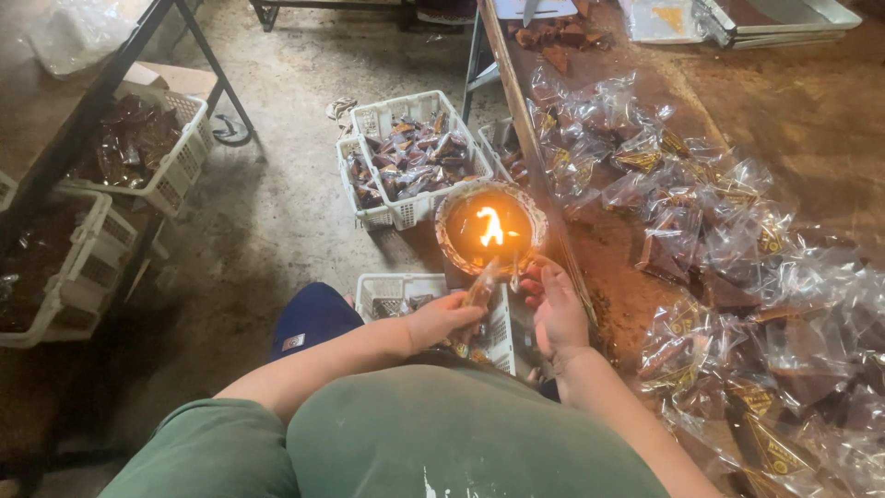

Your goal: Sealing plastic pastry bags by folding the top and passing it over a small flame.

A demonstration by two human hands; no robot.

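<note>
Both hands hold one small clear packet (486, 281) with a brown piece inside, close to the flame (491, 226) that burns in a round bowl (461, 254). The left hand (444, 318) has its fingers closed around the lower end of the packet. The right hand (556, 309) pinches the upper end with thumb and fingertips, just beside the bowl rim. Below the hands stands a white basket (392, 293). A second basket (406, 157), full of wrapped pieces, stands on the floor behind the bowl. On the table (811, 120) at the right lie many packets (710, 240) in a loose heap.
</note>
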